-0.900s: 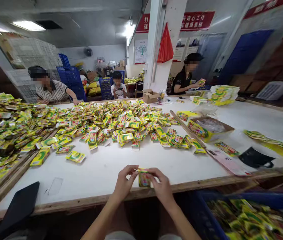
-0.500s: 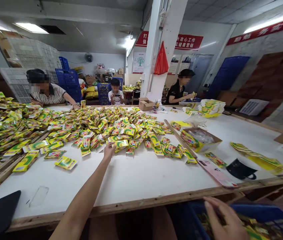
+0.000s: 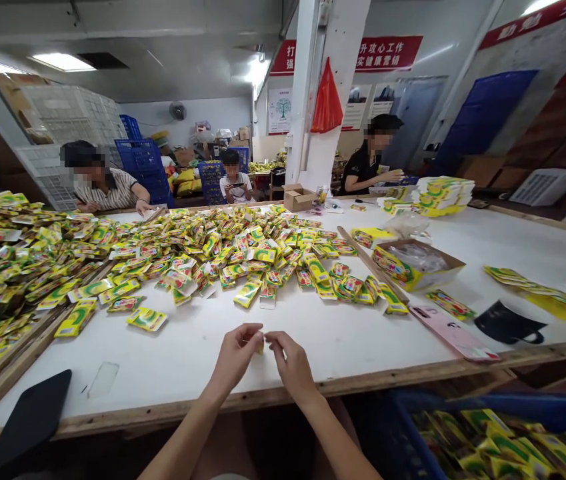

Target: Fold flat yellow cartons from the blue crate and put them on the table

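Note:
Above the table's front part, my left hand is closed on a small yellow carton, which is mostly hidden behind the fingers. Facing it, my right hand has its thumb and fingers drawn together close to the carton's edge. Whether those fingertips grip the carton or something small is too fine to tell. Beyond both hands spreads a large heap of yellow-green cartons, several with white end flaps sticking out. One single carton lies apart on the left.
At lower right stands a blue crate of cartons. A pink phone, a black mug and an open box of clear plastic lie right. A dark flat object lies at the left edge. Co-workers sit across the table.
My left hand has drawn back from the heap toward the table's front, bringing a carton. My right hand has come up from over the blue crate to meet it. The view has shifted slightly.

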Available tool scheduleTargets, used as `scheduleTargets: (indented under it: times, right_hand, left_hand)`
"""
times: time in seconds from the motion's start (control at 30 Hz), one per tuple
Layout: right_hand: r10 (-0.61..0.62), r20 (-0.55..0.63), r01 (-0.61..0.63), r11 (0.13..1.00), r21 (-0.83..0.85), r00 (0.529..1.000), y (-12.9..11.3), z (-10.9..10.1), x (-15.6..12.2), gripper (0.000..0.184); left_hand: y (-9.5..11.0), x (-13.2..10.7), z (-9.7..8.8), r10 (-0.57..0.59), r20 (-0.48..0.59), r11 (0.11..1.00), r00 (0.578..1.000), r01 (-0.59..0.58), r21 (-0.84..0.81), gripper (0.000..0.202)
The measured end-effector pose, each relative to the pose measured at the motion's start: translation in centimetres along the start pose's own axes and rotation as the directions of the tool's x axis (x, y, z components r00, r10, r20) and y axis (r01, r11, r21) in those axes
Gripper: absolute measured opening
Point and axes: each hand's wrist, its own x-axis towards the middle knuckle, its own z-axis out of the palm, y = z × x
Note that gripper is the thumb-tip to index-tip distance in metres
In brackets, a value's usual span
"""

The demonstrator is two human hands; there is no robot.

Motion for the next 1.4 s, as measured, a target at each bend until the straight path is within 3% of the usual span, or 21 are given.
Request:
scheduleTargets:
  times: [0.1,0.27,0.4,0.43,0.53,0.7,0.93,1.03,1.23,1.4]
  right_hand:
    - [0.021,0.023,-0.022,0.999,0.048,1.000,0.7,0.8,-0.4,0.025]
    - [0.160,-0.025,-0.154,0.973,0.174,0.987,1.1,1.4,-0.6,0.020]
    - [0.280,-0.009,-0.258,0.896,0.361,0.960,1.5,1.1,-0.5,0.029]
    - [0.288,0.004,-0.265,0.874,0.406,0.957,1.6,1.1,-0.6,0.031]
    - [0.272,0.055,-0.266,0.841,0.470,0.961,1.7,1.1,-1.1,0.031]
    - [0.251,0.120,-0.278,0.855,0.438,0.960,1.8,0.5,-1.2,0.020]
    - [0.199,0.196,-0.257,0.903,0.344,0.960,2.1,0.0,0.5,0.017]
    - [0.166,0.145,-0.201,0.940,0.275,0.975,2.0,0.4,1.1,0.015]
    - [0.127,0.062,-0.140,0.939,0.315,0.990,1.0,0.7,0.5,0.018]
    - [0.079,0.058,-0.091,0.963,0.252,0.995,-0.2,0.6,-0.1,0.017]
  left_hand:
    - [-0.6,-0.2,0.1,-0.003,-0.039,0.996,0.999,-0.001,-0.086,0.032]
    - [-1.1,0.3,0.7,0.011,0.017,0.992,1.000,-0.009,-0.124,0.025]
    - [-2.4,0.0,0.2,0.090,-0.203,0.995,0.975,-0.095,-0.016,0.044]
    - [-2.9,-0.1,0.1,0.081,-0.189,0.996,0.979,-0.086,-0.022,0.046]
    - [-4.1,-0.7,0.1,0.025,0.009,0.992,1.000,-0.024,-0.122,0.043]
    - [-4.5,-1.6,0.0,0.011,0.072,0.988,0.997,0.000,-0.153,0.044]
    - [-4.7,-1.4,-1.4,0.020,0.128,1.000,0.992,-0.019,-0.013,0.027]
    - [-4.8,-1.0,-1.6,0.086,0.101,0.996,0.991,-0.086,-0.003,0.021]
    - [-4.1,-1.5,-0.9,0.168,0.040,0.986,0.985,-0.167,-0.014,0.021]
    - [-3.5,-2.2,-0.6,0.144,-0.027,0.988,0.989,-0.142,0.067,0.019]
